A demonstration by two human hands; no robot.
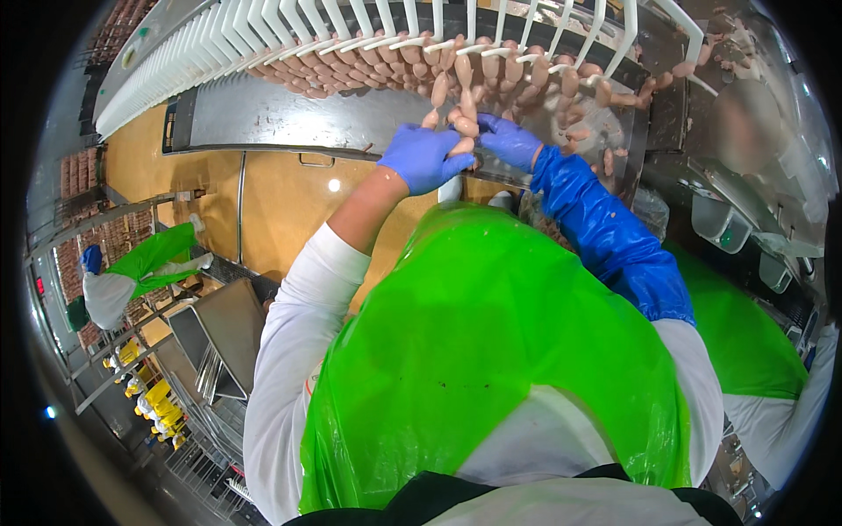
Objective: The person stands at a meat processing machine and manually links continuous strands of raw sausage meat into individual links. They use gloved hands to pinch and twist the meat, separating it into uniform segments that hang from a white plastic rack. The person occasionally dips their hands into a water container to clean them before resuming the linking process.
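Note:
A string of pale pink sausage links (pixel 465 92) hangs from a white hook and runs down to my two gloved hands. My left hand (pixel 423 159), in a blue-violet glove, is closed around the lower links, with one sausage (pixel 462 147) showing between thumb and fingers. Close on its right, my right hand (pixel 510 142), gloved alike and with a blue sleeve cover, has its fingers against the same string; the links partly hide the fingertips. Both hands are at the near edge of a metal table (pixel 272 118), below a row of white hooks (pixel 289 22).
More linked sausages (pixel 351 70) hang close together along the hooks. Loose links (pixel 608 160) lie on the table's right part. A co-worker in a green apron (pixel 745 324) stands close at my right; another person (pixel 145 267) is farther left. Metal bins (pixel 230 329) stand behind my left arm.

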